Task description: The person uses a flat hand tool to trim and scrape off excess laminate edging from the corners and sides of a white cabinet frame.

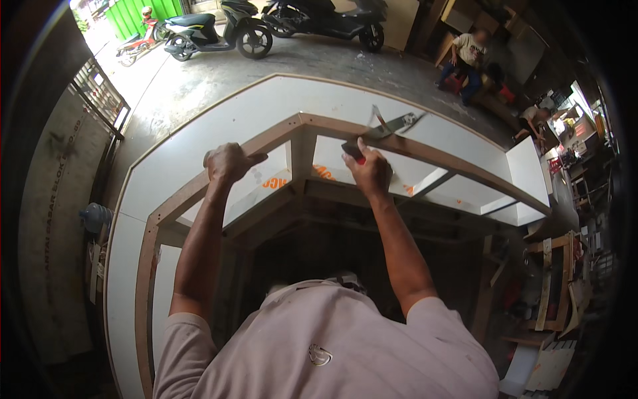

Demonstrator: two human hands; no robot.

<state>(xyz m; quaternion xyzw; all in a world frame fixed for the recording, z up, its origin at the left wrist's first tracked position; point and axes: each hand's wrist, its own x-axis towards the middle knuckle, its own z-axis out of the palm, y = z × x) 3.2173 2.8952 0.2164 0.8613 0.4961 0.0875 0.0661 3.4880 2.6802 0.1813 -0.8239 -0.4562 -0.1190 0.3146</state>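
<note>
A large angled cabinet frame with wooden rails (266,136) and white panels stands before me. My left hand (229,164) lies over the left part of the upper rail, fingers curled round it and thumb pointing right. Right of the frame's corner, my right hand (369,171) grips a tool with a black-and-red handle (352,150) at the rail. Beyond that hand, a flat grey piece with a round pale mark (397,126) crosses the rail, and a thin curved strip (380,118) rises beside it. Whether these belong to the tool, I cannot tell.
A wide white panel (206,123) with a brown edge runs round the frame's far side. Motorcycles (229,33) stand beyond it. Two people are at the right, one seated (467,60). Wooden frames (555,282) and offcuts crowd the right side; a blue water bottle (98,214) is at left.
</note>
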